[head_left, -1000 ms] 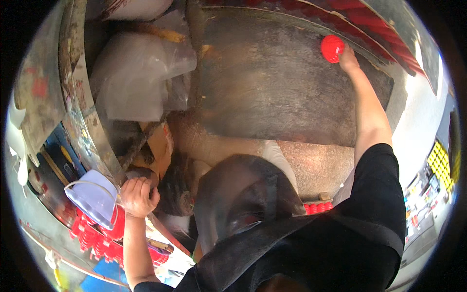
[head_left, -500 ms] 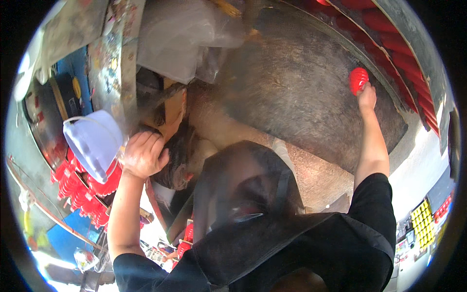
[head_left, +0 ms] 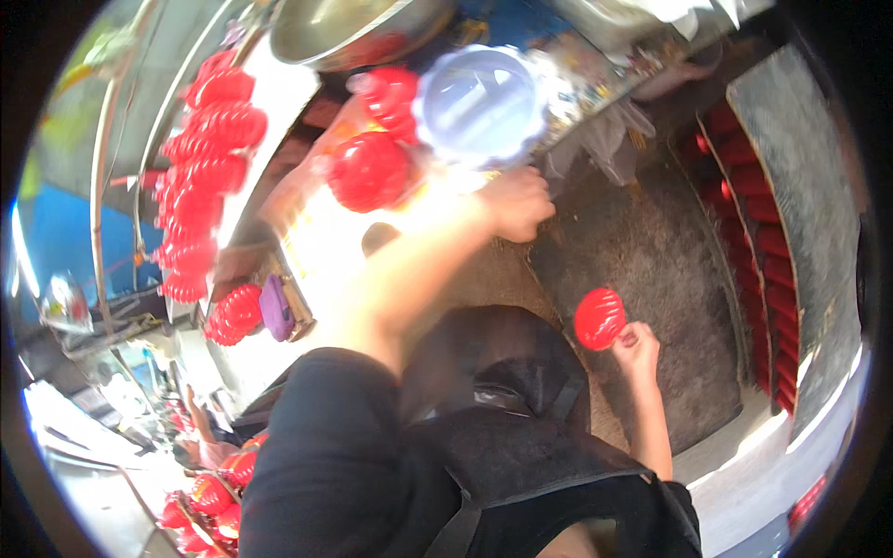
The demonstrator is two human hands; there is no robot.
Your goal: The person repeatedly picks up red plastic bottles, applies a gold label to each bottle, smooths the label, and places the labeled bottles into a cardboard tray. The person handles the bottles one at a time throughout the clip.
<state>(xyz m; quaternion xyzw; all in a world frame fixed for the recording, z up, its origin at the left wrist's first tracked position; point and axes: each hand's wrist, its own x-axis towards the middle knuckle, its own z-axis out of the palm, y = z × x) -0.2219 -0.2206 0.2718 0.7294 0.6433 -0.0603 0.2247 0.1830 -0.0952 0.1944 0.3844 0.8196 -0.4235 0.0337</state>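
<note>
Head view: the red ribbed ball point(head_left: 598, 318) lies just beyond and left of the right hand point(head_left: 638, 350), whose fingertips pinch its lower right edge; nearly round, it shows no clear long axis. The left hand point(head_left: 518, 205) is farther from that grip, up and leftward, curled beside the lavender bucket point(head_left: 479, 107); whether it grasps anything is unclear.

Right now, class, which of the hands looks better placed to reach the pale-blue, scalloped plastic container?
Probably the left hand: it is nearer the container, while the right hand holds a glossy red ribbed ball.
</note>
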